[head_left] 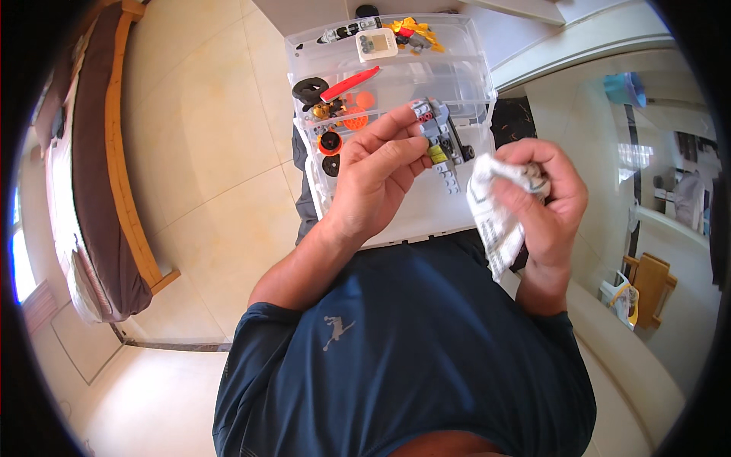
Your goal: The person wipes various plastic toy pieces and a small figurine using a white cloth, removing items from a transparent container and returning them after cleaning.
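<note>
- the left hand (373,175) has its grip closed on a grey toy brick model (439,137), thumb and fingers pinching its left side.
- that model is held up over the clear plastic box (472,76), tilted, with yellow-green bricks near its middle and a narrow studded end pointing down.
- just to the right, the right hand (560,194) has its grip clamped on a white cloth (493,221) with dark print; a loose corner hangs down, near the model.
- along the box's left side i can see a long red piece (350,84), a black ring-like piece (311,91) and an orange and black wheel (330,142).
- toward the far edge are a small white square-cornered object (377,44) and a yellow and red toy (416,33).
- pale tiled floor (205,129) stretches off to the left.
</note>
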The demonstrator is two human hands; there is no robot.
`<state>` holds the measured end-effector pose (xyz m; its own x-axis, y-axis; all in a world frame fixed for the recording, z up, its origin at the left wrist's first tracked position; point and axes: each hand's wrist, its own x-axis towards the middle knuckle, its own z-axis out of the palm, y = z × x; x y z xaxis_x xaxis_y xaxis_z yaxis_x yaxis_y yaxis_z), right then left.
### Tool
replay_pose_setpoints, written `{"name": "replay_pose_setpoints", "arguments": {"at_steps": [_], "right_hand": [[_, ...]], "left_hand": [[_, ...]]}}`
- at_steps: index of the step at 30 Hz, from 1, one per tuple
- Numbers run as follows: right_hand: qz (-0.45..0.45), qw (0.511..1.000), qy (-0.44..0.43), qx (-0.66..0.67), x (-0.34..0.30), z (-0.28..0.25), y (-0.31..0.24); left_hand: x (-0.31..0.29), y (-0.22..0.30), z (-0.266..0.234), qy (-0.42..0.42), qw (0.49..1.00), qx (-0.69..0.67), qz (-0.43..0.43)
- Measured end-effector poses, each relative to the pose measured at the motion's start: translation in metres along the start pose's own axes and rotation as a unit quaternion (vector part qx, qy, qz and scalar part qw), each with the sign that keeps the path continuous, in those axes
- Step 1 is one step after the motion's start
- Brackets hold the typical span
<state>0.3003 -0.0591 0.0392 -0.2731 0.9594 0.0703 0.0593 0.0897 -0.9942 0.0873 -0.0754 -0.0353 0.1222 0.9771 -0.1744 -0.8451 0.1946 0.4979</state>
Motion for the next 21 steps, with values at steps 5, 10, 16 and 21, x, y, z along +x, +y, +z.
{"name": "replay_pose_setpoints", "arguments": {"at_steps": [5, 10, 16, 21], "right_hand": [[-0.028, 0.996, 0.035, -0.075, 0.012, 0.003, 0.006], [-0.005, 0.997, 0.0, -0.081, 0.016, 0.012, 0.006], [0.086, 0.993, -0.062, -0.058, 0.011, -0.001, -0.002], [0.053, 0.997, 0.008, -0.052, 0.017, -0.002, 0.004]], "left_hand": [[-0.006, -0.004, 0.011, -0.025, 0.997, 0.065, 0.019], [-0.007, -0.004, 0.011, -0.034, 0.991, 0.128, 0.028], [-0.009, -0.006, 0.002, -0.029, 0.99, 0.134, 0.011], [-0.007, -0.008, 0.009, -0.01, 0.987, 0.159, 0.0]]}}
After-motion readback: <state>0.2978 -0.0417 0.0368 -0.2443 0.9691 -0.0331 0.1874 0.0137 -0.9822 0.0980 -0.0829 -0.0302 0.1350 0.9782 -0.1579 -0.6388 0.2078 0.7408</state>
